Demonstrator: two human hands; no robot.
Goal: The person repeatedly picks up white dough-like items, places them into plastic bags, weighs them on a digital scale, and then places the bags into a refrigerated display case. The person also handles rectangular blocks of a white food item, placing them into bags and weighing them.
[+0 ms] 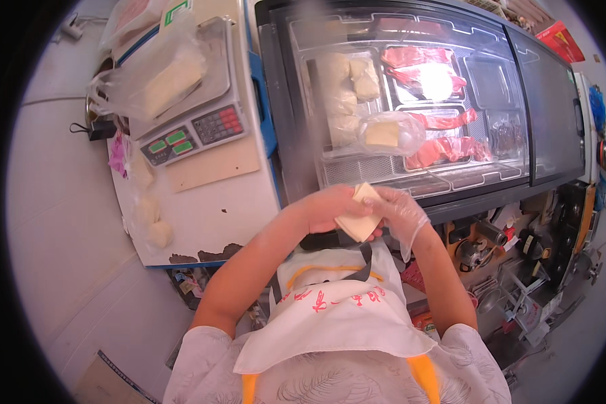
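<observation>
A small stack of pale yellow square dough wrappers [359, 218] is between my two hands, over the near edge of the glass-topped chest. My left hand [328, 208], bare, grips the stack from the left. On its right side, my right hand [395, 207] holds it too, in a clear plastic glove. Beyond my hands, a clear plastic bag [415, 132] with a similar yellow stack lies on the glass top. Through the glass show trays of red raw meat [449, 151] and several wrapped pale bundles [342, 101].
At the left, a white table [207, 217] carries a digital scale [192, 132] with a bag of yellow sheets [174, 83] on it. A cardboard piece [214, 169] and pale dough balls [160, 234] lie nearby. The chest's dark frame [464, 204] runs before me; pots [472, 253] stand lower right.
</observation>
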